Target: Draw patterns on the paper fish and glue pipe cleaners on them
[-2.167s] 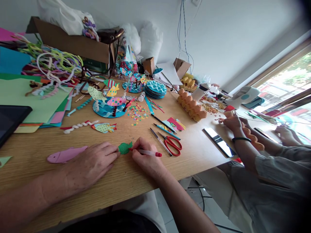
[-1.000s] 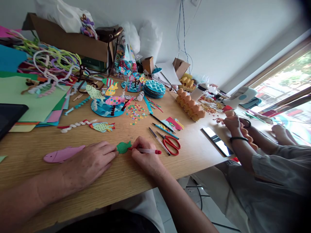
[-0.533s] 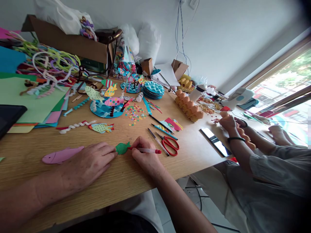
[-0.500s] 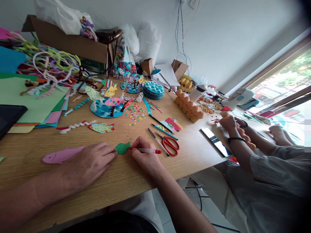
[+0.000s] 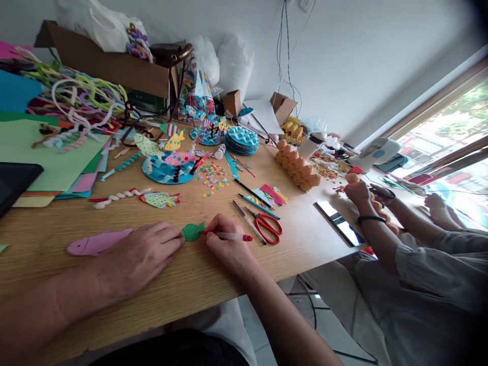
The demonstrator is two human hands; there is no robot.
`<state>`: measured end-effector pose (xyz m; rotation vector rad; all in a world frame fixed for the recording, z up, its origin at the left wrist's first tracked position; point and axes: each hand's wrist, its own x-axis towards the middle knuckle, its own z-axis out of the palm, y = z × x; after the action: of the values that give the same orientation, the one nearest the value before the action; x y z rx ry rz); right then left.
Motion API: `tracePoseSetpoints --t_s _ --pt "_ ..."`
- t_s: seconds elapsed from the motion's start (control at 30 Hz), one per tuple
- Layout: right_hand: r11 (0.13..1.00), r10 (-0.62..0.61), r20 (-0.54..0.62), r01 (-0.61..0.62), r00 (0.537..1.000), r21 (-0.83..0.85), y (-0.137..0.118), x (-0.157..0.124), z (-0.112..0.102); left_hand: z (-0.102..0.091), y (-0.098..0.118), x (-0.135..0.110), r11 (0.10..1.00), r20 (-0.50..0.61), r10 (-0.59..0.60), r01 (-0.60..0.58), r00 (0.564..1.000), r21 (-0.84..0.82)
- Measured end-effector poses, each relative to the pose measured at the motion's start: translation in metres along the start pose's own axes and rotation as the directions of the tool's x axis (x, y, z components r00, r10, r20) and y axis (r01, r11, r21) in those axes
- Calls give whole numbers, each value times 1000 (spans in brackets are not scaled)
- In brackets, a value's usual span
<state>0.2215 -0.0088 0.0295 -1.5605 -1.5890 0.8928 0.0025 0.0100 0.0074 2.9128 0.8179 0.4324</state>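
A small green paper fish [image 5: 192,232] lies flat on the wooden table [image 5: 305,239]. My left hand [image 5: 139,256] rests flat beside it, fingers stretched out, fingertips pinning the fish's left end. My right hand [image 5: 229,249] is closed on a red-capped marker [image 5: 233,236] whose tip touches the fish's right side. A pink paper fish [image 5: 97,243] lies just left of my left hand.
Red scissors [image 5: 270,226], pencils, paper scraps and confetti lie beyond my right hand. Blue paper discs with fish [image 5: 168,165], coloured sheets, pipe cleaners and a cardboard box crowd the back left. To the right a second person's hands [image 5: 360,192] work near a phone [image 5: 339,222] and egg carton [image 5: 299,170].
My hands, the marker and the green fish stay in place. The neighbour's hands shift slightly at the right; the view wobbles a little.
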Motion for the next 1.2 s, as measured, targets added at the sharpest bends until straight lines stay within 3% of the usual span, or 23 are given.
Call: tracePoseSetpoints --t_s 0.6,1.2 --pt "1000 -1 -31 2 1000 24 2 0 0 -6 2 1 1000 13 -14 14 1000 -6" --pt "999 -42 23 41 999 28 5 -1 2 -2 -1 -2 999 43 9 -11 999 44"
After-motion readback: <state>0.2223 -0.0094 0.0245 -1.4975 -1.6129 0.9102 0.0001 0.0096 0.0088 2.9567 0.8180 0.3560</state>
